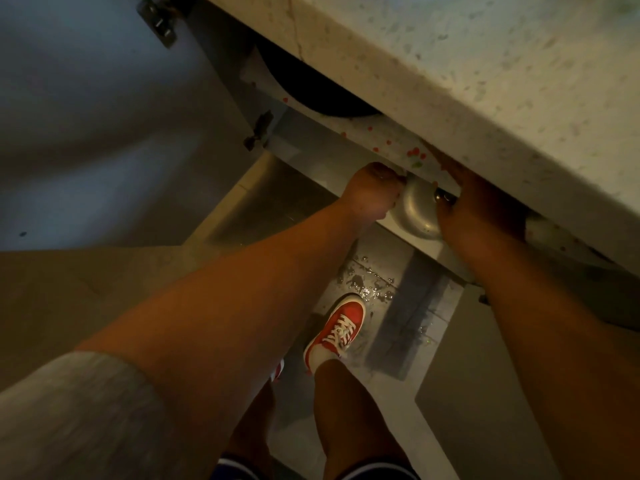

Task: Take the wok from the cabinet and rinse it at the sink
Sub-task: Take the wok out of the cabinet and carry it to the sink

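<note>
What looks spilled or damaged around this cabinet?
Water is spilled on the floor tiles just ahead of the red shoe: shiny drops and a small puddle, roughly below the wok. A thin crack also runs down the front edge of the countertop, at upper centre.

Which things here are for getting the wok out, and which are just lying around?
For the job:
wok
left hand and right hand, both gripping it
open cabinet door

Just lying about:
red shoe
water drops under the hands
countertop
dark round thing further back, too hidden to name
</note>
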`<state>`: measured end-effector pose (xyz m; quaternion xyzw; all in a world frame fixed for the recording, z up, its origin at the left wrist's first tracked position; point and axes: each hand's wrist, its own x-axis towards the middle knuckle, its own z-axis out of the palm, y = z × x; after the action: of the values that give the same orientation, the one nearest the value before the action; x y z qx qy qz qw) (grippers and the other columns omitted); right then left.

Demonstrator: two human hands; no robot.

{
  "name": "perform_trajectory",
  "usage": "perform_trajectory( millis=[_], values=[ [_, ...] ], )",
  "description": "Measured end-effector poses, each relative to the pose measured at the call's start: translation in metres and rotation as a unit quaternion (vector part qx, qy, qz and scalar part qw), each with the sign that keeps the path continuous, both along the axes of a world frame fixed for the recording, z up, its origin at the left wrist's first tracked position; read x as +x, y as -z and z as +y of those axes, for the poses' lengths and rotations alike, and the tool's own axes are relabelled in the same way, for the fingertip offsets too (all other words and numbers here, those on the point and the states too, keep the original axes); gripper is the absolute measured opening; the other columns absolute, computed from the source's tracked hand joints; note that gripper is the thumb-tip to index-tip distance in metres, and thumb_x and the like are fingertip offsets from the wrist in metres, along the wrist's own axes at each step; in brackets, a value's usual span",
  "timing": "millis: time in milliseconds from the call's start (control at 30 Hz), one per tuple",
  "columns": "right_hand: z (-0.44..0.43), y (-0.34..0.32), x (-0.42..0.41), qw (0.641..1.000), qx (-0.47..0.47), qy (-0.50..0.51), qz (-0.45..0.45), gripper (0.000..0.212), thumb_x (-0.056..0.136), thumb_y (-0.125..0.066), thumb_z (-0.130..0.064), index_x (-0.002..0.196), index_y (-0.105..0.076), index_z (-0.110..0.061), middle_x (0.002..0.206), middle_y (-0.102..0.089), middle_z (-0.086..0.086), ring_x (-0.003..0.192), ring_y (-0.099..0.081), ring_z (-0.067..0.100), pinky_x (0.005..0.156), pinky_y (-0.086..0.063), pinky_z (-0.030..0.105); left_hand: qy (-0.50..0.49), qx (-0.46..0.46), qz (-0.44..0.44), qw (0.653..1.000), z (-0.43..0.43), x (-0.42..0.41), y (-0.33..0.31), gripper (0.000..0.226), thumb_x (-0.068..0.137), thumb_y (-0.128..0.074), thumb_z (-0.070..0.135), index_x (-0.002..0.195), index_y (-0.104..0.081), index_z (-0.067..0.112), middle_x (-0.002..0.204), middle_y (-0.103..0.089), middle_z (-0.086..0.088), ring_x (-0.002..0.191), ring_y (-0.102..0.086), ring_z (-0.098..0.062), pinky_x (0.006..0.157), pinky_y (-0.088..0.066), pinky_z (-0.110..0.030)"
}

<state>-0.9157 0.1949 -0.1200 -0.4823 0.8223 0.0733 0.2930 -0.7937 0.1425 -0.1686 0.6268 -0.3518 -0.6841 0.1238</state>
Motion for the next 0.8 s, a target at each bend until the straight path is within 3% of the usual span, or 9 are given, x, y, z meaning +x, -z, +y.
perform_trajectory(
  millis=[100, 200, 267, 367, 433, 500, 600, 700, 800],
  values=[
    [0.025, 0.004, 0.016, 0.991, -0.114, -0.068, 0.014, 0.057, 0.092, -0.060, -0.024, 0.145, -0.041, -0.018, 0.135, -0.053, 0.018, 0.121, -0.052, 0.040, 0.095, -0.046, 0.047, -0.042, 0.017, 0.038, 0.998, 0.000, -0.001, -0.004, 0.014, 0.099, -0.054, 0.025, 0.103, -0.056, 0.011, 0.101, -0.065, -0.016, 0.091, -0.064, -0.029, 0.079, -0.054, -0.039],
    [0.043, 0.014, 0.034, 0.983, -0.164, -0.037, -0.078, 0.058, 0.090, -0.063, -0.023, 0.144, -0.042, -0.021, 0.132, -0.057, 0.013, 0.116, -0.058, 0.033, 0.090, -0.053, 0.042, -0.056, 0.004, 0.062, 0.997, 0.002, 0.002, -0.003, 0.033, 0.100, -0.051, 0.033, 0.121, -0.054, 0.008, 0.110, -0.068, -0.013, 0.100, -0.067, -0.028, 0.086, -0.056, -0.042],
    [0.049, 0.020, 0.045, 0.976, -0.178, -0.006, -0.123, 0.054, 0.091, -0.062, -0.023, 0.142, -0.044, -0.023, 0.128, -0.060, 0.007, 0.112, -0.060, 0.022, 0.082, -0.053, 0.031, -0.057, -0.006, 0.053, 0.997, 0.001, 0.006, 0.000, 0.038, 0.098, -0.055, 0.033, 0.125, -0.054, 0.006, 0.115, -0.069, -0.015, 0.101, -0.068, -0.027, 0.077, -0.058, -0.035],
    [0.048, 0.024, 0.053, 0.963, -0.198, 0.048, -0.175, 0.040, 0.090, -0.064, -0.027, 0.128, -0.055, -0.025, 0.106, -0.061, -0.007, 0.090, -0.059, 0.005, 0.063, -0.037, 0.009, -0.059, -0.014, 0.032, 0.998, -0.006, 0.012, 0.005, 0.037, 0.096, -0.061, 0.028, 0.125, -0.054, 0.007, 0.116, -0.068, -0.017, 0.101, -0.069, -0.028, 0.074, -0.058, -0.035],
    [0.035, 0.028, 0.055, 0.953, -0.173, 0.104, -0.226, 0.027, 0.088, -0.065, -0.030, 0.113, -0.060, -0.021, 0.090, -0.064, -0.008, 0.076, -0.063, 0.005, 0.057, -0.040, 0.014, -0.061, -0.011, 0.024, 0.998, -0.012, 0.014, 0.008, 0.032, 0.094, -0.062, 0.026, 0.121, -0.054, 0.009, 0.114, -0.069, -0.017, 0.099, -0.069, -0.027, 0.075, -0.059, -0.038],
    [0.016, 0.034, 0.055, 0.939, -0.110, 0.168, -0.279, 0.022, 0.085, -0.065, -0.029, 0.099, -0.066, -0.012, 0.078, -0.070, 0.004, 0.065, -0.066, 0.013, 0.054, -0.046, 0.022, -0.070, -0.006, 0.022, 0.997, -0.020, 0.015, 0.009, 0.029, 0.093, -0.063, 0.023, 0.117, -0.056, 0.008, 0.111, -0.071, -0.017, 0.086, -0.070, -0.022, 0.064, -0.057, -0.032],
    [-0.011, 0.039, 0.058, 0.850, 0.020, 0.286, -0.442, 0.011, 0.087, -0.067, -0.014, 0.096, -0.069, -0.008, 0.071, -0.071, 0.007, 0.055, -0.068, 0.012, 0.049, -0.054, 0.023, -0.081, 0.002, 0.024, 0.996, -0.032, 0.016, 0.011, 0.037, 0.092, -0.064, 0.020, 0.125, -0.058, 0.003, 0.104, -0.072, -0.015, 0.069, -0.066, -0.015, 0.047, -0.048, -0.021],
    [-0.031, 0.045, 0.056, 0.836, 0.094, 0.279, -0.463, 0.005, 0.088, -0.066, -0.011, 0.084, -0.065, -0.013, 0.062, -0.068, 0.000, 0.044, -0.065, 0.007, 0.042, -0.052, 0.020, -0.083, 0.014, 0.040, 0.996, -0.041, 0.019, 0.012, 0.036, 0.092, -0.064, 0.013, 0.123, -0.060, -0.004, 0.096, -0.069, -0.017, 0.069, -0.066, -0.022, 0.055, -0.056, -0.027],
    [-0.036, 0.051, 0.061, 0.838, 0.083, 0.285, -0.458, 0.011, 0.086, -0.065, -0.011, 0.076, -0.060, -0.013, 0.043, -0.058, -0.007, 0.034, -0.054, 0.004, 0.038, -0.046, 0.018, -0.100, 0.041, 0.064, 0.992, -0.045, 0.020, 0.016, 0.031, 0.091, -0.064, 0.010, 0.116, -0.062, -0.007, 0.089, -0.069, -0.020, 0.071, -0.067, -0.028, 0.069, -0.059, -0.034]
  ],
)
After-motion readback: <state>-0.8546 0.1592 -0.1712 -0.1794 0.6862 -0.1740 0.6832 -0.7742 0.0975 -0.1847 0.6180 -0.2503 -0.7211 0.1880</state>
